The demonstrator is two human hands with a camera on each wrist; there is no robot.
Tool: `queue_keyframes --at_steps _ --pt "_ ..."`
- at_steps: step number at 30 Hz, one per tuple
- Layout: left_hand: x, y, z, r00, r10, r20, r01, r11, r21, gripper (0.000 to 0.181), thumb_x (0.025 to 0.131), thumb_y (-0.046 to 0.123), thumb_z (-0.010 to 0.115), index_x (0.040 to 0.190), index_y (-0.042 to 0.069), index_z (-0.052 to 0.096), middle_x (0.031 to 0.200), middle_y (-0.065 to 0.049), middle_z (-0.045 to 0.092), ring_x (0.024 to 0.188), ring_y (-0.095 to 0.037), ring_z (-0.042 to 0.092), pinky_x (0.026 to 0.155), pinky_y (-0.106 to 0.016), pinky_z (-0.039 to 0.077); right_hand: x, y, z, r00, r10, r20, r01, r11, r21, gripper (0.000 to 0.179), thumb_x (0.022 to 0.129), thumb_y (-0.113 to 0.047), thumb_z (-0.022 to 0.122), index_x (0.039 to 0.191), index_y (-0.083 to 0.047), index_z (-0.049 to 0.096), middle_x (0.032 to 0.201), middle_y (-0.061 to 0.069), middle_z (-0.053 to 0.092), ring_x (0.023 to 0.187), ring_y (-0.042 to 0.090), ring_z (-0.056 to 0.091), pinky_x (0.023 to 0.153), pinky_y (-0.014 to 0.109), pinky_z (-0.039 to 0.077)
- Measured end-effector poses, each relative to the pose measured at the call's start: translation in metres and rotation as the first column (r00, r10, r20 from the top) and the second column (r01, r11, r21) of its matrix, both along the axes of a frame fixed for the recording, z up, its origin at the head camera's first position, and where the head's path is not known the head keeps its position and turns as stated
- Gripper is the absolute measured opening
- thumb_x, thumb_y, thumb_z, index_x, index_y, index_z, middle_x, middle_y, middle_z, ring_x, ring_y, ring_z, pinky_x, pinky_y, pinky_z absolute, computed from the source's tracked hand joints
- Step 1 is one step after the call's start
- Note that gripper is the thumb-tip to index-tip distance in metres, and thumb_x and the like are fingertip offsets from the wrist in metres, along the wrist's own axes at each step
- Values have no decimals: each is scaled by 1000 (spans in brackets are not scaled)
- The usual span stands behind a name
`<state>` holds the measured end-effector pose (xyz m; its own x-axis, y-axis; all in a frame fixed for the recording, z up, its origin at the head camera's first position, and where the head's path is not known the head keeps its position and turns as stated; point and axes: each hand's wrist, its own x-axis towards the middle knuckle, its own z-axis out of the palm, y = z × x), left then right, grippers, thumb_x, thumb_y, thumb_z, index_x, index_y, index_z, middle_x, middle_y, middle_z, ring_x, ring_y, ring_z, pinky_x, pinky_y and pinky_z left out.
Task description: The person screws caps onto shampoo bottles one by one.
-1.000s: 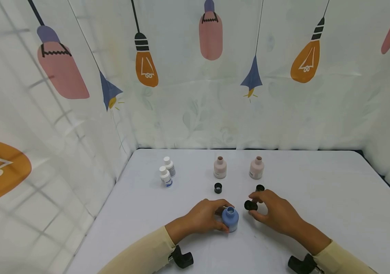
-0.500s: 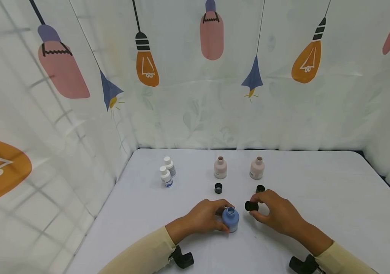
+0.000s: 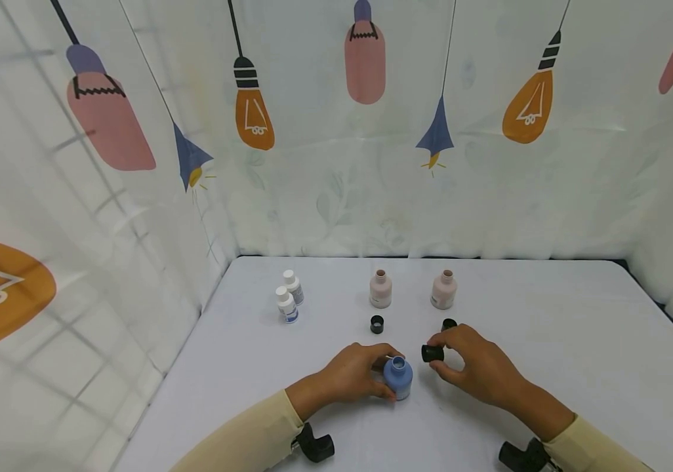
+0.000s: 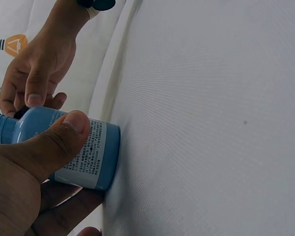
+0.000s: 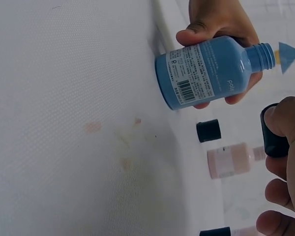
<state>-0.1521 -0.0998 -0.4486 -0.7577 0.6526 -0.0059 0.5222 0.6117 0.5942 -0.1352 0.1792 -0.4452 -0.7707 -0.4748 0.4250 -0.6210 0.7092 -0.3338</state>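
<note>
My left hand [image 3: 357, 372] grips a blue bottle [image 3: 398, 379] low on its body, thumb across the printed label in the left wrist view. The bottle stands upright on the white table, its threaded neck [image 5: 260, 57] uncapped. To the right of it, my right hand [image 3: 481, 364] pinches a black screw cap [image 3: 432, 353] between thumb and fingers, a little above the table and apart from the bottle. In the right wrist view the thumb lies over that cap [image 5: 274, 132].
Two uncapped pink bottles [image 3: 380, 288] stand farther back. One black cap [image 3: 376, 324] sits before the left one; another cap [image 3: 448, 324] is partly behind my right hand. Two small white bottles [image 3: 286, 305] stand at the back left. A printed curtain [image 3: 325, 196] hangs behind the table.
The black cap in my right hand has turned slightly between the fingers, staying nearly in place. My left hand and the blue bottle have kept still.
</note>
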Motion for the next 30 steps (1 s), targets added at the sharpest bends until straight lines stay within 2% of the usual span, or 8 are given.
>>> queue_keyframes --at_steps 12,17,20,23,27,30 --pt "1 1 2 1000 10 16 -10 1000 -16 66 73 37 93 131 29 62 119 15 72 112 0 63 108 -48 41 5 -6 9 1000 -10 12 10 1000 3 44 82 -23 90 121 -22 70 113 -10 63 104 9 60 81 33 58" --pt "0 1 2 1000 8 21 -8 1000 -13 66 73 37 93 131 29 62 119 14 72 113 -1 63 105 -44 44 7 -8 11 999 -26 37 26 1000 1 45 83 -25 89 123 -20 69 115 -8 64 104 11 63 82 34 58" --pt "-1 1 2 1000 2 25 -2 1000 2 66 73 36 94 131 28 62 119 14 72 114 -2 63 102 -38 47 8 -8 13 998 -35 47 36 999 -14 47 83 -25 89 123 -17 65 116 -5 63 100 14 65 76 30 57" --pt "-1 0 1 1000 -3 27 2 1000 12 66 73 35 94 131 27 63 119 13 72 114 -2 63 98 -33 49 10 -9 15 997 -41 64 43 998 -36 47 82 -24 89 119 -17 62 114 -2 62 89 15 64 67 24 52" --pt "-1 0 0 1000 -2 30 2 1000 8 67 73 35 94 131 28 63 119 13 72 113 -1 63 98 -33 49 11 -11 16 995 -46 89 51 997 -52 44 81 -23 90 114 -19 62 112 -2 61 80 15 57 62 22 47" --pt "-1 0 0 1000 1 31 -1 1000 7 66 73 36 94 131 27 63 119 13 72 113 -1 64 99 -34 49 10 -12 16 996 -40 85 45 997 -57 44 80 -24 91 113 -20 64 112 -3 62 83 14 58 63 22 48"
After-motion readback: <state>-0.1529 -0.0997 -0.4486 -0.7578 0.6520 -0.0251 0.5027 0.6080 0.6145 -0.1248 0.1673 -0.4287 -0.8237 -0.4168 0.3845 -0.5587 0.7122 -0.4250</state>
